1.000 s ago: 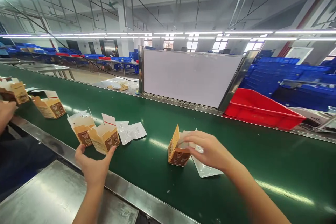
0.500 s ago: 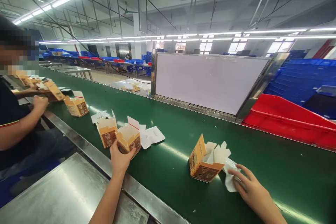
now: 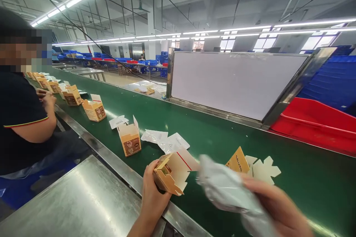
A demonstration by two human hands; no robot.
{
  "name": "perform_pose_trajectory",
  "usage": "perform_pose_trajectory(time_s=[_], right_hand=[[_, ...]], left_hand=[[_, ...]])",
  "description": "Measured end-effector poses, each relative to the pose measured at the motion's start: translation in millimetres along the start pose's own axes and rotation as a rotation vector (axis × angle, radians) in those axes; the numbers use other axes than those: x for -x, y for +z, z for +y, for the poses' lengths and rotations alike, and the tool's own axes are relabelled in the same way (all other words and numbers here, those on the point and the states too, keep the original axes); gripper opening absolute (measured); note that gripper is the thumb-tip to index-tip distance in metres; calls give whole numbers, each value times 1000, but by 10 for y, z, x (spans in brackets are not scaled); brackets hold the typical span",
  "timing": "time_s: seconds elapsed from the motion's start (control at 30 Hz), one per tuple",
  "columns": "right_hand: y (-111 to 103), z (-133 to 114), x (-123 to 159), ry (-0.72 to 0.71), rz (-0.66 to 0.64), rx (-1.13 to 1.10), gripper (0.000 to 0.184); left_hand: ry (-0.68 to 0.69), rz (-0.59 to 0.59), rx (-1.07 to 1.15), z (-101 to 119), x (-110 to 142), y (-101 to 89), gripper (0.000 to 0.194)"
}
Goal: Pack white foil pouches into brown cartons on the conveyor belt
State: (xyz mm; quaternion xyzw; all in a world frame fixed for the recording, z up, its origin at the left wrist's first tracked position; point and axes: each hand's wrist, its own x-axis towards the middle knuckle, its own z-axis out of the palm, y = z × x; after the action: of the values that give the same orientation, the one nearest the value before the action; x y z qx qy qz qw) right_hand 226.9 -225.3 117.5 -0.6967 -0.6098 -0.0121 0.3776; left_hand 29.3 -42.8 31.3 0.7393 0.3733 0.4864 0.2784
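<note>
My left hand (image 3: 156, 189) is closed around a small orange and brown cardboard box (image 3: 164, 177), tilted with its open top toward the right. In my right hand (image 3: 278, 202) is a whitish plastic packet (image 3: 222, 185), blurred by motion, close to the box's open flap. Behind that hand another open box (image 3: 238, 160) with white flaps stands on the green conveyor belt (image 3: 205, 137), partly hidden. Beyond my left hand an upright open box (image 3: 130, 141) sits beside white packets (image 3: 174, 142) lying flat.
A co-worker (image 3: 25, 96) sits at the left by a row of similar boxes (image 3: 72, 95). A metal table (image 3: 83, 196) adjoins the belt's near edge. Across the belt stand a white panel (image 3: 222, 85) and a red bin (image 3: 319, 126).
My left hand has lifted and tipped its box, moving right and nearer. My right hand has picked the packet up off the belt and brought it left toward that box. The view has shifted.
</note>
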Motion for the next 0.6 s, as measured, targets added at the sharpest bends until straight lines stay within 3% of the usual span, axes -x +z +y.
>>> perform_pose_trajectory(time_s=[0.1,0.2,0.3,0.4,0.5,0.6], right_hand=[[203,-380,-357,-100,-77,-92,29],[314,-564,-593,-105,-171,-16,32],[334,-589,-641,-187,-288,113,35],[276,-564,-651,-259,-355,81,36],[167,-563,-698,-213,-365,-8,36],[139,-610,-755,-131,-431,81,37]], left_hand=[[60,-6,20,4,55,35,67],[63,25,1,-16,77,58,64],[26,24,-12,-30,94,75,64],[-82,6,26,-39,118,84,67],[-161,-52,52,-27,140,99,71],[-143,-87,62,20,162,129,71]])
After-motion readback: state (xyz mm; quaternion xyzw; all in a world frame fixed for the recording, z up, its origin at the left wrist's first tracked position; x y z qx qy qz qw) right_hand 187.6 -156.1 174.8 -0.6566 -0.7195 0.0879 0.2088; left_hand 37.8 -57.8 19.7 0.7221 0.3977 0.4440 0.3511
